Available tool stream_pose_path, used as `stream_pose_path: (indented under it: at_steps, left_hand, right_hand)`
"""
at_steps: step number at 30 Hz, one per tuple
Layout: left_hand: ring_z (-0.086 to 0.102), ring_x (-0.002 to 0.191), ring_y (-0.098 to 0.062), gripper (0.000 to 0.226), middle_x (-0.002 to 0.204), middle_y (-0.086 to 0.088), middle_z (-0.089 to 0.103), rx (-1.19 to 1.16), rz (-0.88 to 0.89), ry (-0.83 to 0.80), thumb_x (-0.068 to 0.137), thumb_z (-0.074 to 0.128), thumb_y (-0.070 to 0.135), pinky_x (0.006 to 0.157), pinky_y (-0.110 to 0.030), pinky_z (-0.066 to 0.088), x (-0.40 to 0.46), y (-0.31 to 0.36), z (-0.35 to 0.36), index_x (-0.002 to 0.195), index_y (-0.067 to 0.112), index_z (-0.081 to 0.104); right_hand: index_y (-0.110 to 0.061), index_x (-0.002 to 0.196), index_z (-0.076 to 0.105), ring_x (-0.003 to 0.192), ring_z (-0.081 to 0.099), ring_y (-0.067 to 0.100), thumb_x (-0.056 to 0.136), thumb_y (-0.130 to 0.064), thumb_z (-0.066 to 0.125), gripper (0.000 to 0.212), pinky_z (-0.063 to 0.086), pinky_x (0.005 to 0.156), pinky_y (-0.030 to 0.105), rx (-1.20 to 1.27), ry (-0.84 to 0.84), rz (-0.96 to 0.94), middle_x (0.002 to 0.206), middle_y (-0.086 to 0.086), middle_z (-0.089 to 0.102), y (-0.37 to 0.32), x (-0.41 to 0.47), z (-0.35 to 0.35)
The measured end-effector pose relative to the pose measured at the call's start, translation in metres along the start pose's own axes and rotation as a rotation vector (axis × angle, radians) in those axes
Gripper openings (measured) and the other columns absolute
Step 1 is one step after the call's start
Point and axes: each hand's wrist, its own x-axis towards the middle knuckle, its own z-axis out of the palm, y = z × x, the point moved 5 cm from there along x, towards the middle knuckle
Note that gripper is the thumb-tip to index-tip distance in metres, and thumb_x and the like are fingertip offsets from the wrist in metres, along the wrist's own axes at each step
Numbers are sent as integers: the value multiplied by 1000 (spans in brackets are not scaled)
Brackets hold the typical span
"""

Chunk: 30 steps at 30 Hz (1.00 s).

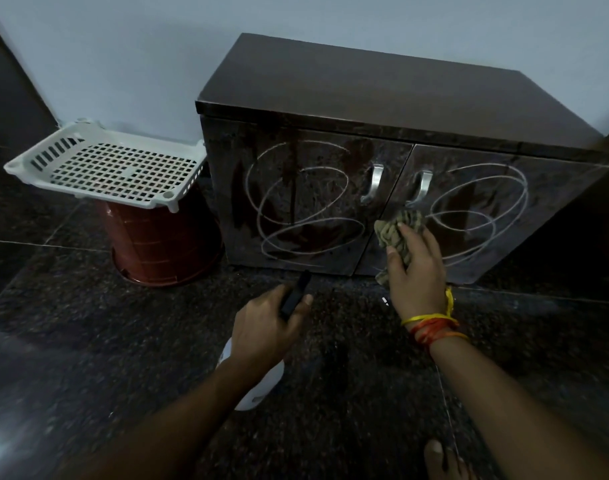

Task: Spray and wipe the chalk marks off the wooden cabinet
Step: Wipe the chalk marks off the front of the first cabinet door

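Clearly both doors of the wooden cabinet [382,188] keep their chalk marks [306,209]; left hand [265,327] grips the spray bottle [261,382], right hand [417,268] clutches the rag [396,230]. Wet each loop, then wipe firmly, overlapping strokes.

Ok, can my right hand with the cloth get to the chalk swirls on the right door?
Probably yes. The right hand holds the cloth against the right door, beside its chalk swirls, with nothing between them.

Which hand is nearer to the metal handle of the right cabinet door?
The right hand, gripping a greenish cloth, is just below the right door's metal handle. The left hand, holding a white spray bottle, is farther down-left, over the floor.
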Motion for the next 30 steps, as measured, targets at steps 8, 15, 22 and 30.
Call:
stream_pose_path:
  at_steps: [8, 15, 22, 30]
  left_hand:
    - [53, 50, -15, 33, 57, 3, 55, -14, -223, 109, 95, 49, 48, 48, -27, 32, -9, -38, -23, 84, 18, 59]
    - [60, 56, -25, 48, 61, -8, 60, -65, -447, 189, 94, 40, 57, 53, -35, 45, -17, -64, -38, 74, 15, 54]
    - [64, 60, -25, 45, 67, -9, 65, -110, -512, 123, 94, 42, 56, 59, -40, 53, -26, -72, -30, 80, 17, 58]
    - [49, 50, -10, 29, 58, 3, 52, -257, -259, 124, 93, 53, 45, 48, -27, 35, -21, -29, -25, 72, 26, 53]
  right_hand:
    - [-12, 136, 49, 137, 33, 34, 95, -14, 55, 42, 31, 111, 41, -1, -16, -9, 150, 18, 31, -3, -1, 9]
    - [-9, 134, 51, 133, 38, 35, 94, -12, 55, 40, 33, 109, 40, 21, -32, -65, 145, 18, 38, -15, -4, 21]
    - [-10, 136, 49, 135, 35, 34, 95, -13, 54, 42, 31, 110, 40, 14, -37, -84, 148, 18, 34, -16, -5, 30]
    - [-7, 137, 47, 140, 27, 33, 96, -13, 53, 42, 28, 111, 35, 47, 103, -259, 152, 20, 25, -32, 0, 32]
